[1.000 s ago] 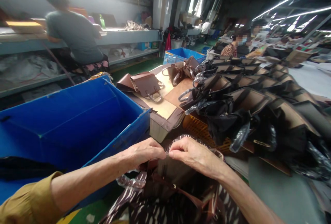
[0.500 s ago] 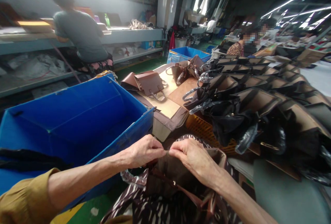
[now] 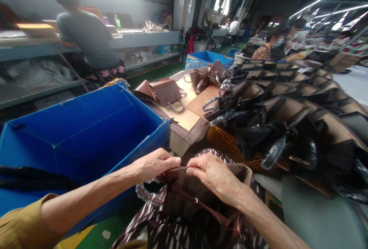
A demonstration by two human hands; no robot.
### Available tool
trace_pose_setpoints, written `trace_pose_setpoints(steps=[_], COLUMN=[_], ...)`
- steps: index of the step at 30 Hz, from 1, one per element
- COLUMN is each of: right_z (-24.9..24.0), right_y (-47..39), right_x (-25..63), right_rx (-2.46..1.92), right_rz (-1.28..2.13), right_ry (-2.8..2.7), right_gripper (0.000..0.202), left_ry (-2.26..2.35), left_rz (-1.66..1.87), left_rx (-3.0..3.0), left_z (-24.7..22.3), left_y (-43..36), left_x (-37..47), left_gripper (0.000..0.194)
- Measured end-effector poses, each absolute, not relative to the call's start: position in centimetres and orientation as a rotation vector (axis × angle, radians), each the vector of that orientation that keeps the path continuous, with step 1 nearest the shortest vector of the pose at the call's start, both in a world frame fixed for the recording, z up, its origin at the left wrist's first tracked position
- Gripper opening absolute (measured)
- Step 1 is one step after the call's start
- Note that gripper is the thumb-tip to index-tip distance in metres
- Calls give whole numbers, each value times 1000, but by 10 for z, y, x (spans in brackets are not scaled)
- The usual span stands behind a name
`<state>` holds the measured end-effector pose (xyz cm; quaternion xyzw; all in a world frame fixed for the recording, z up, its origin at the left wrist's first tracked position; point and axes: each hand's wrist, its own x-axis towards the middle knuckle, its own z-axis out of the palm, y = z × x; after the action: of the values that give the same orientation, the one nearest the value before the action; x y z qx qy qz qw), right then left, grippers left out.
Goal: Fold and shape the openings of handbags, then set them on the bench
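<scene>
A brown handbag [image 3: 198, 202] rests on my lap with its mouth gaping upward, showing a dull brown lining. My left hand [image 3: 157, 165] pinches the bag's far rim at its left part, thumb laid along the edge. Close beside it, my right hand [image 3: 211, 174] grips the same rim between thumb and fingers. A plastic-wrapped handle [image 3: 149, 194] hangs out at the bag's left side. Patterned dark-and-white cloth [image 3: 138, 224] covers my legs under the bag. My fingers hide part of the rim.
A large blue bin [image 3: 86, 126] stands at my left. Ahead, brown handbags [image 3: 168, 94] lie on a low stack of boards. Many black bags [image 3: 276, 107] crowd the right side above an orange crate [image 3: 227, 145]. A person [image 3: 86, 34] sits at a bench on the left.
My left hand has shifted slightly left along the rim, and its thumb now lies flatter. More of the rim shows between the hands. My right hand has barely moved.
</scene>
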<state>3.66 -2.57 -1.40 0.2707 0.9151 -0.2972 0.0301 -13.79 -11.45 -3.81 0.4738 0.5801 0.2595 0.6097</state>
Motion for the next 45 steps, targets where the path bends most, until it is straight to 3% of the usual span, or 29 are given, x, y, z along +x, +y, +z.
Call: trace_pose_setpoints(steps=[6, 15, 30, 39, 42, 45], right_z=[-14, -16, -18, 6, 3, -4], right_y=[-29, -18, 24, 27, 23, 19], right_x=[37, 51, 113, 143, 149, 146], right_rx=[827, 810, 1004, 1358, 1421, 1446], right_rz=[-882, -746, -744, -1269, -1150, -870], right_ry=[2843, 2846, 2836, 2653, 2600, 2666], right_gripper=[22, 25, 29, 45, 44, 28], left_ry=[1340, 1484, 1413, 1373, 1390, 1427], left_rz=[538, 559, 492, 471, 477, 481], left_rx=[1214, 1558, 1550, 1476, 1529, 1538], left_z=[-40, -30, -33, -25, -19, -8], left_y=[-111, -115, -109, -117, -118, -118], left_x=[-137, -128, -132, -123, -118, -113], left_gripper=[32, 30, 39, 37, 36, 39])
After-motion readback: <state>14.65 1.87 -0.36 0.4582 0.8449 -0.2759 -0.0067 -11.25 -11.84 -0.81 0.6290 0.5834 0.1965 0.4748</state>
